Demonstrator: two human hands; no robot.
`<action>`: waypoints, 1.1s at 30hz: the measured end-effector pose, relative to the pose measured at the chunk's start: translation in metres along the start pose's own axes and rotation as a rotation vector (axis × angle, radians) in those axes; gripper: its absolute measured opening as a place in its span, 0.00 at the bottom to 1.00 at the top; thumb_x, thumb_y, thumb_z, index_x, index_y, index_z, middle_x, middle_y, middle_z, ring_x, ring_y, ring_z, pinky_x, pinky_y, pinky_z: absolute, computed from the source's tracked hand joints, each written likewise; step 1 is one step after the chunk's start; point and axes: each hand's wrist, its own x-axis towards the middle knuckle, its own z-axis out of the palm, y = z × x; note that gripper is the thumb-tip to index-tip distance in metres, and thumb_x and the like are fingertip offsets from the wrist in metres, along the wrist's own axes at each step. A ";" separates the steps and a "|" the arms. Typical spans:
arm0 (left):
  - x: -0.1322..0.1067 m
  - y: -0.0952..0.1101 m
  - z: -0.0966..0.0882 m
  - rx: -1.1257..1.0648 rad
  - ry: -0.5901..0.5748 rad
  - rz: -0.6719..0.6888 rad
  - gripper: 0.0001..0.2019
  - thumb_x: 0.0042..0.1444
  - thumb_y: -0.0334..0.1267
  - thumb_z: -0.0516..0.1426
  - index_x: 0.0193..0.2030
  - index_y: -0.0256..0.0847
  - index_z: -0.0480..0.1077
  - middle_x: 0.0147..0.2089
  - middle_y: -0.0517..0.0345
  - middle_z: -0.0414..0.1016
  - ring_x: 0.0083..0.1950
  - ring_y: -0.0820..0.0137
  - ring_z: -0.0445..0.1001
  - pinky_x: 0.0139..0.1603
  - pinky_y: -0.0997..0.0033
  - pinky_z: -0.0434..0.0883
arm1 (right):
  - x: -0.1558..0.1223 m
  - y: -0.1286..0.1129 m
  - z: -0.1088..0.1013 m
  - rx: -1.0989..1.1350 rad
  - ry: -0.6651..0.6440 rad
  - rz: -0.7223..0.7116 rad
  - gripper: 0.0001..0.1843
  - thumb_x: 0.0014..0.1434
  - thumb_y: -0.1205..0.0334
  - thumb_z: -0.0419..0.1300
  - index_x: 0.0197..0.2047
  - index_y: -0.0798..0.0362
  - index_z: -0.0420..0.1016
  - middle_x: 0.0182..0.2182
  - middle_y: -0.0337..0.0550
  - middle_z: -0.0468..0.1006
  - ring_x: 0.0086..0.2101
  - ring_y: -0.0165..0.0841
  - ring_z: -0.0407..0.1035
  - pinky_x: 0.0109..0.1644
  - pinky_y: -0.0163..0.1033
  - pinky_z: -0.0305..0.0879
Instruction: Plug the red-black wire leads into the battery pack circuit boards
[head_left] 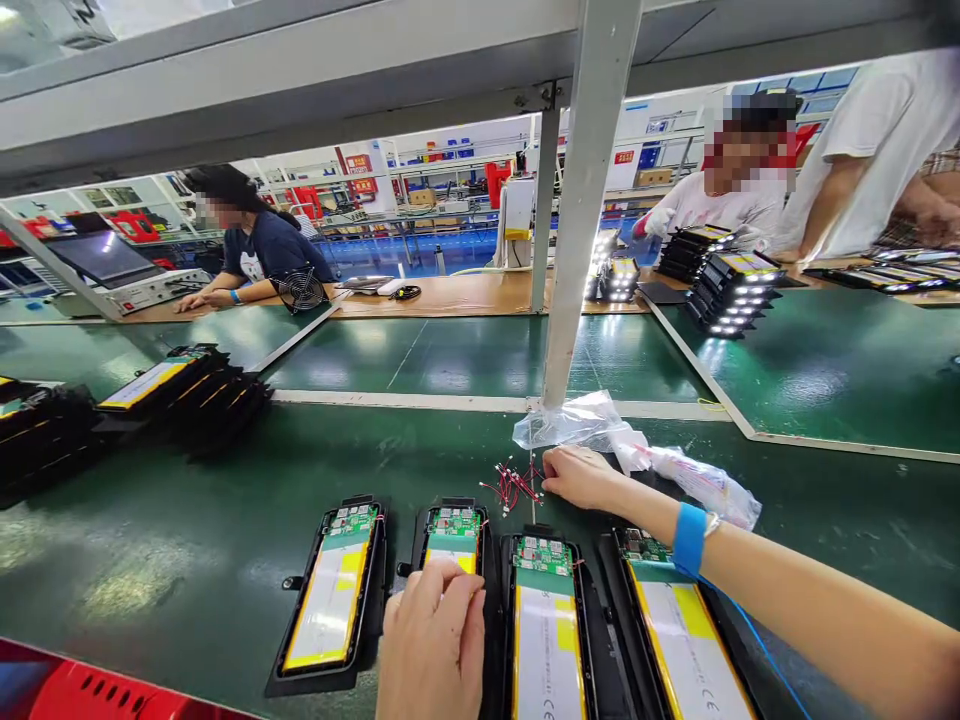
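Wires (512, 487) on belt (225, 520), at right fingers (553, 482)

Loose red wires (512, 487), flat black battery tray (453, 538)

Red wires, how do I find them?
Find the grey post on the green table. Near its foot, a small tangle of red wires lies by the right hand. Unlike the flat black battery trays nearby, it is thin, loose and red.
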 end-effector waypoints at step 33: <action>0.030 0.108 0.050 -1.293 -0.210 -0.387 0.11 0.54 0.46 0.59 0.34 0.39 0.71 0.29 0.63 0.65 0.28 0.79 0.60 0.29 0.80 0.60 | -0.164 0.015 0.003 2.123 0.052 -0.249 0.14 0.51 0.61 0.67 0.27 0.52 0.63 0.25 0.34 0.52 0.25 0.27 0.46 0.28 0.31 0.53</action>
